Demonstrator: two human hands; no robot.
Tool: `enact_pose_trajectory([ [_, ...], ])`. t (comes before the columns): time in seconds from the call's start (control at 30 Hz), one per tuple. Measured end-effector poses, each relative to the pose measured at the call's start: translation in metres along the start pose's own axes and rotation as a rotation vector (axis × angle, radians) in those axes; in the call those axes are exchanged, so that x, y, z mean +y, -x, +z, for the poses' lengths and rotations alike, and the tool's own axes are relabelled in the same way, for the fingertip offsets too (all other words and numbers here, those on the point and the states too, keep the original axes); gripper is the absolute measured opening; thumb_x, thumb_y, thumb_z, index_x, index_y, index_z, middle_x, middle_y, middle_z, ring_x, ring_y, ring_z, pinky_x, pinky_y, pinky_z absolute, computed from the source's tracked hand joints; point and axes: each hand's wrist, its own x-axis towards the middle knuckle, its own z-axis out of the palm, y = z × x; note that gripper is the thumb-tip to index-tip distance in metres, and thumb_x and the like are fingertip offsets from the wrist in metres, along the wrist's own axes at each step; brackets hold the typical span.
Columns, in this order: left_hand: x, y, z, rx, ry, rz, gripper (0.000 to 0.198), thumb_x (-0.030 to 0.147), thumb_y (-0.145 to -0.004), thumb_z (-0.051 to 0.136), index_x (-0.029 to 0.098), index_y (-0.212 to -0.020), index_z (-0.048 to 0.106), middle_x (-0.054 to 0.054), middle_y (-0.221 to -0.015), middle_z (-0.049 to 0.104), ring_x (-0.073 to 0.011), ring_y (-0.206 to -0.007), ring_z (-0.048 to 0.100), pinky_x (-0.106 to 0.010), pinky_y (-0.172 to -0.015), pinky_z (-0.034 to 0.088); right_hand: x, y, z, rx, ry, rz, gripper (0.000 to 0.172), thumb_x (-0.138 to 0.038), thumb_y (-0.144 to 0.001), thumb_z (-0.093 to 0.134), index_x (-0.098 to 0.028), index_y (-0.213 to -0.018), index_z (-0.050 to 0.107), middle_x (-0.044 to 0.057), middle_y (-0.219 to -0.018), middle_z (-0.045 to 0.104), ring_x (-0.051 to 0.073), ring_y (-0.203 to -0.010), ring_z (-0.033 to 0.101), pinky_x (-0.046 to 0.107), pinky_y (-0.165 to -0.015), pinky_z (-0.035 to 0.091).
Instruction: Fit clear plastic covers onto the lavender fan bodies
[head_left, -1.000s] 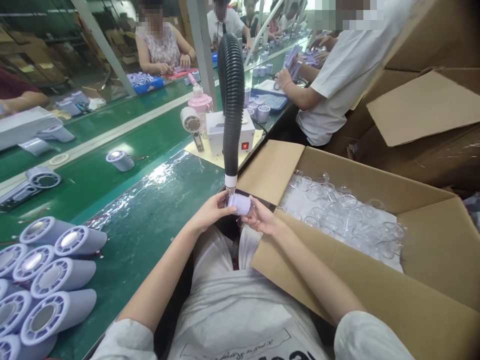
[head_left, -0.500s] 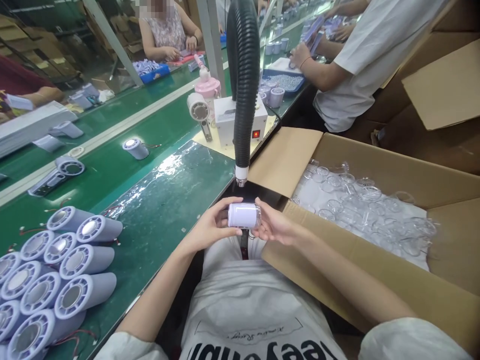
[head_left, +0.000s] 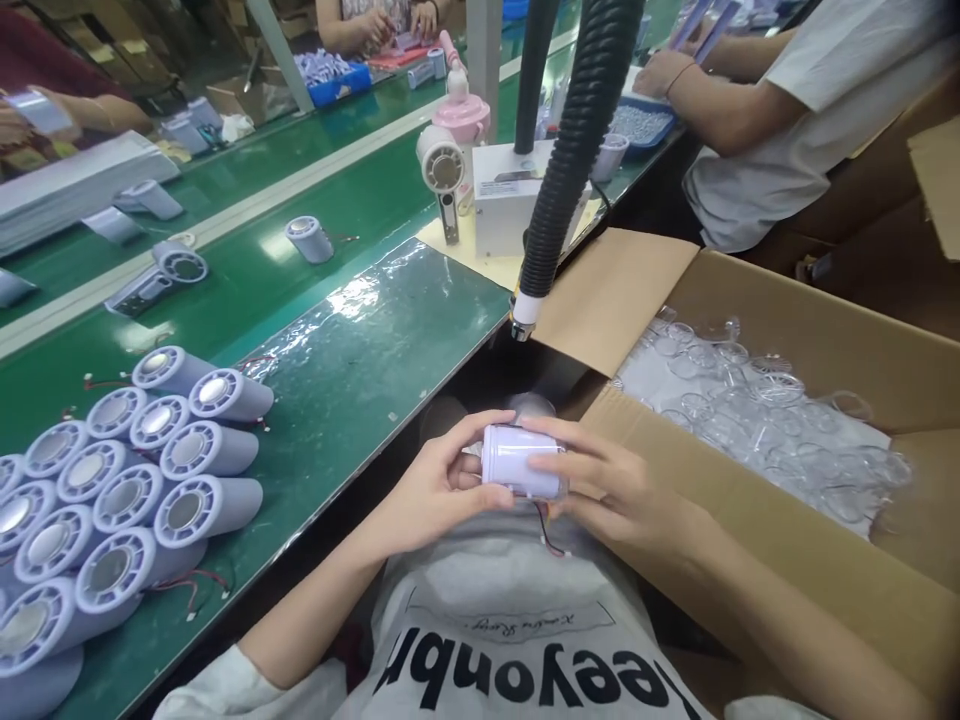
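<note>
Between my two hands, above my lap, lies a lavender cylindrical fan housing (head_left: pixel 516 460) on its side. My left hand (head_left: pixel 435 490) grips its left end, with the thumb below and fingers over the top. The fingers of my right hand (head_left: pixel 619 480) close around the right end, where a clear plastic rim shows. Thin red and black wires (head_left: pixel 550 535) with a small white plug hang beneath it. The ends of the housing are partly hidden by my fingers. Above it hangs a black corrugated hose (head_left: pixel 574 140) with a metal tip.
Several similar lavender housings (head_left: pixel 210 450) with wires are grouped on the green bench (head_left: pixel 375 340) at left. An open cardboard box (head_left: pixel 810 300) at right holds clear plastic covers (head_left: pixel 772 400). A white machine (head_left: pixel 499 215) and handheld fan (head_left: pixel 442 165) stand ahead. Co-workers sit nearby.
My right hand has moved from the housing's right end to wrap farther over it. The wires now hang visibly below. The view has shifted, and the hose now slants.
</note>
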Motion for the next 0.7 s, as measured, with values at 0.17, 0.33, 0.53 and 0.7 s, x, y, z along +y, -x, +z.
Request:
enact_pose_trajectory([
  [0.17,-0.004,0.002,-0.005,-0.063,-0.012,0.006,0.073,0.016,-0.072,0.078,0.037,-0.135,0.05,-0.005,-0.141,0.05,-0.026,-0.124,0.054,-0.038,-0.106,0.044,-0.007,-0.001,0.01,0.118,-0.571,0.418,0.045,-0.04,-0.087,0.07,-0.035,-0.13,0.057,0.005,-0.131,0.06,0.023,-0.112,0.062,0.037,-0.095,0.052],
  [0.33,-0.009,0.008,-0.006,-0.075,0.072,-0.113,0.074,0.018,-0.076,0.075,0.034,-0.141,0.044,-0.006,-0.128,0.061,-0.0219,-0.11,0.063,-0.033,-0.094,0.05,-0.009,-0.001,0.011,0.102,-0.545,0.516,0.046,-0.041,-0.078,0.078,-0.032,-0.122,0.065,0.004,-0.116,0.067,0.021,-0.093,0.067,0.031,-0.08,0.056],
  [0.53,-0.029,0.007,0.001,-0.029,0.101,-0.217,0.074,0.026,-0.074,0.076,0.025,-0.141,0.044,-0.007,-0.12,0.063,-0.0187,-0.099,0.063,-0.029,-0.086,0.051,-0.003,0.004,0.027,0.051,-0.596,0.601,0.06,-0.056,-0.077,0.073,-0.027,-0.128,0.061,0.006,-0.114,0.068,0.023,-0.088,0.068,0.034,-0.077,0.056],
  [0.7,0.015,-0.001,-0.022,0.158,-0.261,-0.274,0.055,0.046,-0.075,0.066,0.02,-0.123,0.056,-0.005,-0.104,0.067,-0.0138,-0.072,0.06,-0.021,-0.056,0.048,0.032,0.02,-0.019,0.008,0.093,0.673,0.044,-0.052,-0.098,0.042,-0.027,-0.13,0.059,0.005,-0.124,0.064,0.023,-0.099,0.066,0.037,-0.086,0.054],
])
